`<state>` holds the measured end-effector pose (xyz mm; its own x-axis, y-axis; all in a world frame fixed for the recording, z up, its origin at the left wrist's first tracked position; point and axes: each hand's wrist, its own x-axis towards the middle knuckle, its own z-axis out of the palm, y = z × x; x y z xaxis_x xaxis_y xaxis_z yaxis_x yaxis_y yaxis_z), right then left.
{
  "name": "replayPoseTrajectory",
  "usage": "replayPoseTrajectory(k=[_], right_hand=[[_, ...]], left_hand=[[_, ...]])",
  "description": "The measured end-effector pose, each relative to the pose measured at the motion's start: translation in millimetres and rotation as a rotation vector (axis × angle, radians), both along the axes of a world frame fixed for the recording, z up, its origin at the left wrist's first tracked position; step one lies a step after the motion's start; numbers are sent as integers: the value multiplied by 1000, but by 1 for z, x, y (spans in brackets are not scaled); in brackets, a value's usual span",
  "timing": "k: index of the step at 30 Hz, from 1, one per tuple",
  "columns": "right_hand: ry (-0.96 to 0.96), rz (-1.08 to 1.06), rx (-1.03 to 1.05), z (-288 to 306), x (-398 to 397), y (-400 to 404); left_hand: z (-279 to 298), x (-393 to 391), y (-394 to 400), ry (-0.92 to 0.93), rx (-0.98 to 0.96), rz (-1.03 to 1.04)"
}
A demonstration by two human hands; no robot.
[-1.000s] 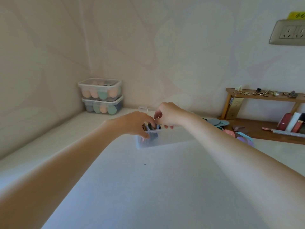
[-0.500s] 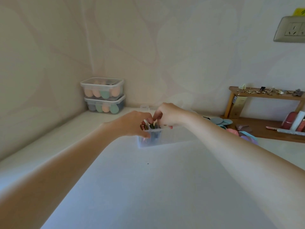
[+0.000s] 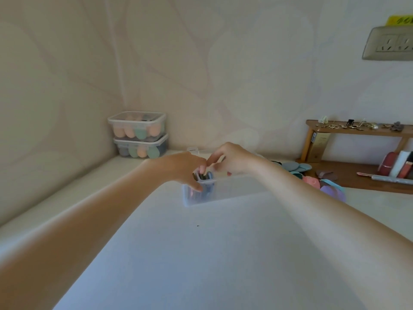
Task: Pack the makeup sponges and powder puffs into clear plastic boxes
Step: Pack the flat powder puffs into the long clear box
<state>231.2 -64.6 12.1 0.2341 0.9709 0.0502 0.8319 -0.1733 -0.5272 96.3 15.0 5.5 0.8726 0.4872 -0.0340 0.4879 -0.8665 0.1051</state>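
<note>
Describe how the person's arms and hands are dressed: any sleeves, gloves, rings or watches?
Both forearms are bare, with no sleeves in view. The left hand and right hand wear no gloves. No watch, bracelet or ring shows, though the fingers are small and slightly blurred.

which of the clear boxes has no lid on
The clear box under both hands, mid-table, is open-topped with puffs standing at its left end. The two stacked boxes in the corner are lidded.
</note>
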Motion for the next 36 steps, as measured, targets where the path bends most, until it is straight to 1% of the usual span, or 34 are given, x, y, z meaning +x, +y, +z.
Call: replayPoseTrajectory(k=[2,4,6,8,9,12,14,16,18,21,23,24,25,26,27,29,30,33,36], right_hand=[[45,-95,165,6,23,-16],[-2,-252,288,10,49,-31],[-83,-403,326,7,74,-44],[-174,-485,265,0,94,-55],[-229,-500,194,-6,100,-60],[-384,-538,-103,-32,113,-68],[-446,-540,-224,-52,118,-70],[-496,-542,-199,-67,122,-69],[-598,-559,-124,-70,123,-67],[-713,-604,-46,-53,118,-71],[-742,-672,80,-32,111,-73],[-737,-692,180,-20,106,-72],[-688,-685,289,-8,99,-69],[-572,-651,398,2,90,-65],[-404,-603,482,10,78,-60],[-101,-505,550,18,51,-48],[-26,-464,546,17,39,-41],[30,-390,474,-1,12,-25],[-70,-330,417,-20,-3,-14]], left_hand=[[4,2,0,-53,-7,33],[8,7,-1,-150,10,32],[8,16,-6,-215,39,-3],[6,27,-11,-244,52,-38],[4,31,-13,-253,50,-48],[-3,44,-14,-238,37,-55],[-7,48,-13,-225,23,-41],[-10,48,-13,-219,21,-20],[-13,47,-12,-214,8,-11],[-11,46,-11,-240,23,0],[-9,45,-10,-276,30,4],[-8,44,-10,-293,28,13],[-8,43,-10,-312,24,24],[-8,43,-10,-325,14,36],[-9,42,-10,-336,8,44],[-11,42,-11,-341,7,62],[-11,40,-12,-349,11,77],[-7,32,-15,-427,41,120],[-3,20,-15,-456,23,94]])
